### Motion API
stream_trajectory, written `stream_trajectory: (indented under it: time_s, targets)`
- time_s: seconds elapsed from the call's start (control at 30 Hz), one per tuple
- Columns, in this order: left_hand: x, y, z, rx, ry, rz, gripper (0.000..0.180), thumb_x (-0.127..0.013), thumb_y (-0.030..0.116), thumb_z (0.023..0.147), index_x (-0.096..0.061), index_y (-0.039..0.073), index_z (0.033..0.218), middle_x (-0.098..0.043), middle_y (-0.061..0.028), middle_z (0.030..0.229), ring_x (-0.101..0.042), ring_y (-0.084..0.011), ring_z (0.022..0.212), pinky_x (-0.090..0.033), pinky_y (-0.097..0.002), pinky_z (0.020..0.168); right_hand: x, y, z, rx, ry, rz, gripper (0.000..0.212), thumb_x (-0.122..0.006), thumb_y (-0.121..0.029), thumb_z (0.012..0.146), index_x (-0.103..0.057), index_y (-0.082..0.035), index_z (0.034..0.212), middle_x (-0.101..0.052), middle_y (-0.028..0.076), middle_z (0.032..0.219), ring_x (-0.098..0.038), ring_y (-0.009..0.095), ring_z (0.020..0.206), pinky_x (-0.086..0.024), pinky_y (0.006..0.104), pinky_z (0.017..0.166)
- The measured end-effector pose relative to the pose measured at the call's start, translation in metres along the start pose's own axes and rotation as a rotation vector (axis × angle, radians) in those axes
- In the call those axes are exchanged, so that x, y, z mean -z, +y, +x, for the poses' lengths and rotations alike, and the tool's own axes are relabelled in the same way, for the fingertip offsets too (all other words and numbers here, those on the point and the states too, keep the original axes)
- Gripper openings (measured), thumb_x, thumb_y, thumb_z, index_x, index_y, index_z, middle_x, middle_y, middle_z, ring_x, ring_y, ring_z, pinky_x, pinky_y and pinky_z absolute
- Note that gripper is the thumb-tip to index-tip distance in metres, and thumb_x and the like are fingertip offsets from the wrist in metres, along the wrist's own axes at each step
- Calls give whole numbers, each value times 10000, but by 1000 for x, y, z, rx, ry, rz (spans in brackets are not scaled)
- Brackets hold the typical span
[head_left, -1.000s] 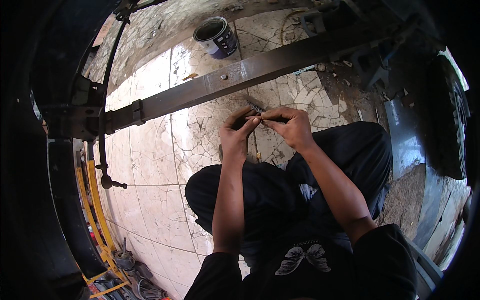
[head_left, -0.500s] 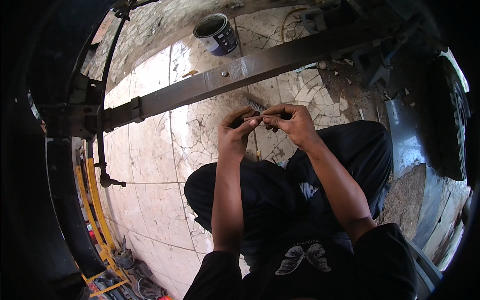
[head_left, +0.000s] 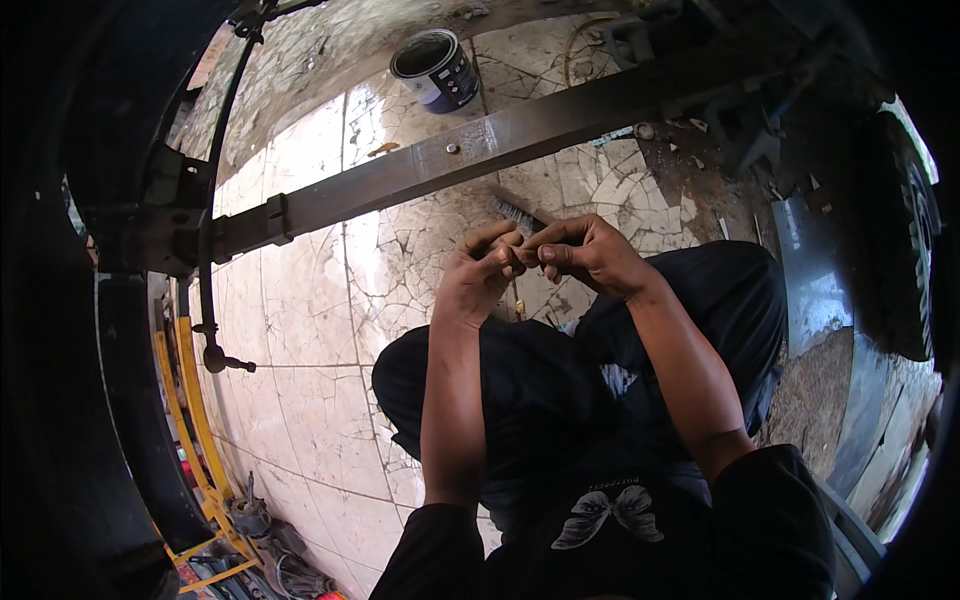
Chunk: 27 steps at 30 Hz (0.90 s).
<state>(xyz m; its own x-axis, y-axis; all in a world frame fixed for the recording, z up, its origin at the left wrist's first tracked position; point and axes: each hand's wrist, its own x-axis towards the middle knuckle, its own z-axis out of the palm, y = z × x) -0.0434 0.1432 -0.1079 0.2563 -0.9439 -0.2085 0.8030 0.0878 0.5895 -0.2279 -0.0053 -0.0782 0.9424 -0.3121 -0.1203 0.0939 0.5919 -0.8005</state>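
We log print at two sites. Well beyond the left hand [head_left: 476,275], a little to its left: a can [head_left: 425,88] bearing a dark and white label [head_left: 460,82] with small pale marks, too small for us to read. Back from the right hand [head_left: 592,255], toward the body: a black shirt [head_left: 720,540] with a pale winged print [head_left: 583,524] and, along its hand-side edge, a short row of small lettering [head_left: 622,483], blurred to us.

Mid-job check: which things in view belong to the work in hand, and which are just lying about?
In hand:
Left hand and right hand, fingertips together; anything pinched there is too hidden to identify.

Apparently lying about:
Brush, on the floor just beyond the hands
Open tin, beyond the metal beam
Flat bluish sheet, right
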Motion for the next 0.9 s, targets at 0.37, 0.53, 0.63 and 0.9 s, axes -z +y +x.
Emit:
stream_trajectory:
  time_s: [0.37, 0.53, 0.63, 0.9]
  targets:
    - [4, -1, -1, 152, -195, 30, 403, -823, -14, 852, -670, -25, 1225, -748, -107, 1016, -750, -249, 910, -605, -374, 856, 7, 7, -1, -41, -100, 21, 425, -839, -108, 894, -589, -31, 1229, -734, 72, 962, -703, 125, 799, -572, 268, 739]
    - [-1, -5, 0, 230, -262, 10, 324, -840, 0, 833, -712, -9, 1131, -735, -86, 992, -736, -232, 894, -604, -361, 829, 8, 10, -2, -2, -147, -28, 507, -853, -80, 864, -594, -38, 1297, -743, 47, 979, -727, 125, 901, -574, 281, 792]
    - [-3, -5, -2, 235, -140, 7, 356, -828, -7, 849, -702, -9, 1182, -744, -99, 995, -734, -218, 911, -602, -338, 849, 8, 6, -3, -22, -118, -39, 581, -861, -66, 850, -580, -31, 1357, -751, 59, 1026, -731, 131, 930, -580, 283, 806]
    - [-10, 0, -1, 269, -171, 130, 348, -850, -3, 823, -626, 28, 1087, -721, -84, 946, -724, -192, 855, -608, -311, 747, -3, 0, -7, -21, -124, -187, 444, -850, -49, 847, -721, 11, 1267, -613, 95, 1236, -718, 191, 1030, -591, 306, 898]
